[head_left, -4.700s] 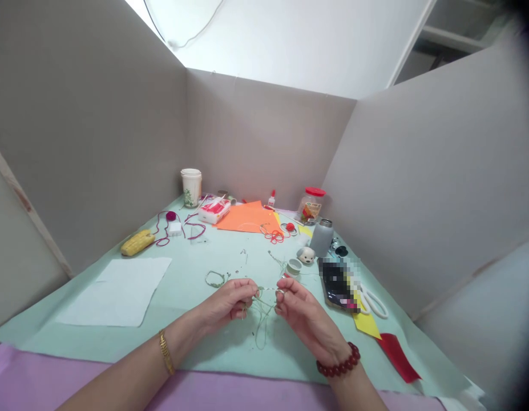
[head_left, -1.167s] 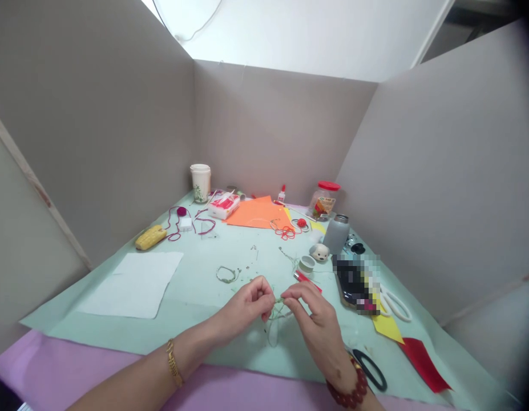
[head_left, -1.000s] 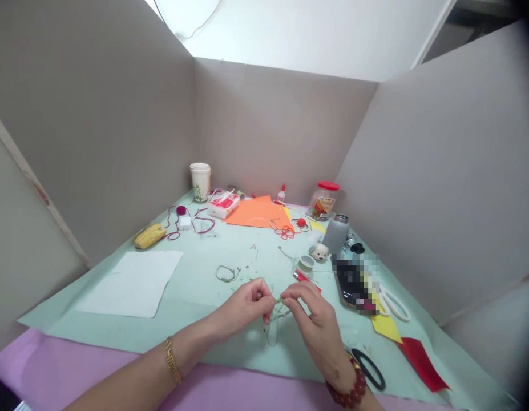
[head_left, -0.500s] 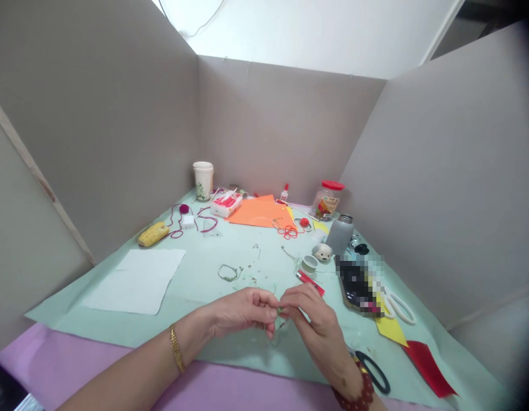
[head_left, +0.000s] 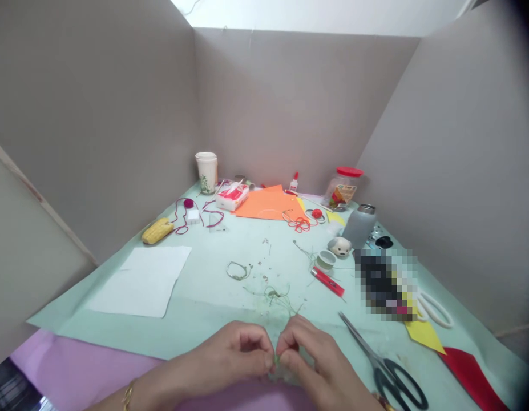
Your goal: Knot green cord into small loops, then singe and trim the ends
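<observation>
My left hand (head_left: 236,354) and my right hand (head_left: 309,359) meet near the bottom edge of the view, fingertips pinched together on a thin green thread (head_left: 276,358). Loose ends of the same green thread (head_left: 276,295) trail forward over the pale green mat (head_left: 213,285). Both hands are closed in a pinch, knuckles touching. A small green thread loop (head_left: 237,270) lies on the mat beyond my left hand.
Black-handled scissors (head_left: 384,362) lie right of my right hand, a red utility knife (head_left: 328,281) farther on. A white sheet (head_left: 140,281) lies left. At the back stand a paper cup (head_left: 206,172), orange paper (head_left: 268,204), a red-lidded jar (head_left: 343,187) and a grey bottle (head_left: 359,225). Grey partition walls enclose the table.
My hands have drawn back toward me and lower in view, still pinching the green thread. The view has tilted down, so the scissors now show fully.
</observation>
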Motion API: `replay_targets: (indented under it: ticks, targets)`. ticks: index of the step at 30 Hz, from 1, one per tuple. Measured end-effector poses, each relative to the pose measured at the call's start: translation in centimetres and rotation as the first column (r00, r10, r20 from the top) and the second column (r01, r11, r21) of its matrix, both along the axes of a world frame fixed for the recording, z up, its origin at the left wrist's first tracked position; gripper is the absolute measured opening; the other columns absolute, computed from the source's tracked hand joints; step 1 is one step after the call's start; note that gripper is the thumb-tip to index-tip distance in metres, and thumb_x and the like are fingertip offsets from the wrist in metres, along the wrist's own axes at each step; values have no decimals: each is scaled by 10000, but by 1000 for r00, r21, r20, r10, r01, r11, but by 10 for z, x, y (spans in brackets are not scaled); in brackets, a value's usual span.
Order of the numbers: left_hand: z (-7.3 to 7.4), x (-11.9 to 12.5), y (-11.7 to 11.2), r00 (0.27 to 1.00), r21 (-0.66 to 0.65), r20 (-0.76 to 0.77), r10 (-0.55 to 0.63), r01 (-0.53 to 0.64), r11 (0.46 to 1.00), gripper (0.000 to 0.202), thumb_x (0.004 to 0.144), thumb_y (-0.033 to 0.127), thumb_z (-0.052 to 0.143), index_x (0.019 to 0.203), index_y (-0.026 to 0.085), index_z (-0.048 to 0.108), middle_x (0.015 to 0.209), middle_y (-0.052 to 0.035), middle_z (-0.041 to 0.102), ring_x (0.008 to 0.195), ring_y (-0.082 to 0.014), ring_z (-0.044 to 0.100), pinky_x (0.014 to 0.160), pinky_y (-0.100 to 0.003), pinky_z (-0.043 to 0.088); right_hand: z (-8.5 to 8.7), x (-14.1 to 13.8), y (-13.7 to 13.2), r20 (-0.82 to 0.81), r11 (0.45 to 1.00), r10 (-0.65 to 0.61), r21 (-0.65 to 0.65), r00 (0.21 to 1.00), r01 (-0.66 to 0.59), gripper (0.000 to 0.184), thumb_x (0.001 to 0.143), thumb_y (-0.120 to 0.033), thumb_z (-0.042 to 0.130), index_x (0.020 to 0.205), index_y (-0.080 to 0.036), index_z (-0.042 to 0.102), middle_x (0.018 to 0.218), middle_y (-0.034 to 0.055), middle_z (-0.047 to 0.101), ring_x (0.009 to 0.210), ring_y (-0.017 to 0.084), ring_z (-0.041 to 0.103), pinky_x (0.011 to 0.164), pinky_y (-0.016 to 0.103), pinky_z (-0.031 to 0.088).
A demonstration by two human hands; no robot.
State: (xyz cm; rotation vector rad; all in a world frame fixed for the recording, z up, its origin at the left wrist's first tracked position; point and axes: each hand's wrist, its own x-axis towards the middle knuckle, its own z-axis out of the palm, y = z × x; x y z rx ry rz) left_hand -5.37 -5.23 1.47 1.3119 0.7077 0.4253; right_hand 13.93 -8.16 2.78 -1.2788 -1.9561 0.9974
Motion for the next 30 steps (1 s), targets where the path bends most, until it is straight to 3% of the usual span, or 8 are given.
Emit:
replay_targets:
  ticks: [4, 6, 11, 14, 16, 23, 27, 30]
  targets:
    - [1, 5, -2, 969, 548, -218, 115, 24, 836, 205, 858, 200, 450, 674, 194, 540, 690, 5, 495, 703, -147, 453, 726, -275, 350, -6, -4, 6, -75, 924, -127, -373, 989, 90, 140, 786, -248, 505, 660, -187, 511, 605, -32, 448, 589, 118, 408, 542, 230, 309]
    - [0, 6, -2, 960, 652, -231, 157, 33, 758, 214, 861, 185, 433, 660, 193, 506, 675, 4, 465, 719, -157, 439, 757, -286, 336, -6, -5, 11, -137, 883, -135, -465, 981, 57, 118, 767, -245, 513, 671, -177, 517, 594, -39, 430, 568, 107, 374, 529, 227, 287]
    - [0, -2, 7, 960, 347, -105, 260, -210, 914, 199, 878, 271, 453, 696, 198, 486, 717, 11, 467, 721, -147, 434, 675, -248, 331, 3, 7, 40, -33, 950, -154, -278, 987, 139, 164, 804, -292, 498, 688, -189, 551, 610, -26, 498, 578, 126, 428, 533, 237, 320]
    - [3, -11, 16, 923, 129, 5, 384, -381, 915, 229, 896, 349, 454, 723, 199, 474, 749, 18, 468, 749, -139, 425, 697, -235, 325, 0, 16, 66, 208, 942, -329, 140, 921, 305, 192, 813, -242, 467, 647, -194, 551, 684, 12, 569, 689, 171, 494, 638, 282, 360]
    - [6, -16, 21, 888, 57, 82, 453, -458, 887, 236, 900, 363, 458, 732, 198, 470, 774, 16, 468, 789, -139, 424, 739, -232, 322, -7, 16, 77, 326, 939, -323, 231, 889, 256, 178, 793, -187, 457, 644, -191, 555, 710, 29, 582, 737, 191, 503, 685, 308, 361]
    - [6, -22, 30, 803, -95, 256, 538, -533, 841, 209, 900, 332, 468, 743, 194, 470, 758, 13, 412, 771, -138, 404, 776, -253, 345, -17, -1, 82, 361, 969, -237, 158, 902, 191, 160, 699, -77, 460, 595, -187, 512, 685, 35, 563, 732, 188, 481, 691, 310, 344]
    - [-1, -22, 34, 798, -76, 242, 552, -552, 831, 201, 894, 354, 479, 761, 202, 480, 807, 5, 457, 813, -145, 424, 812, -268, 350, 5, 15, 86, 253, 974, -224, 83, 941, 209, 107, 728, -132, 479, 653, -188, 532, 733, 24, 595, 707, 167, 520, 652, 279, 375]
    - [-3, -23, 38, 787, -20, 207, 581, -590, 807, 200, 884, 389, 489, 785, 215, 498, 902, 0, 506, 892, -158, 449, 852, -281, 341, 30, 30, 83, -62, 969, -225, -119, 972, 217, 40, 742, -224, 547, 717, -193, 544, 896, 28, 630, 819, 171, 556, 713, 276, 400]
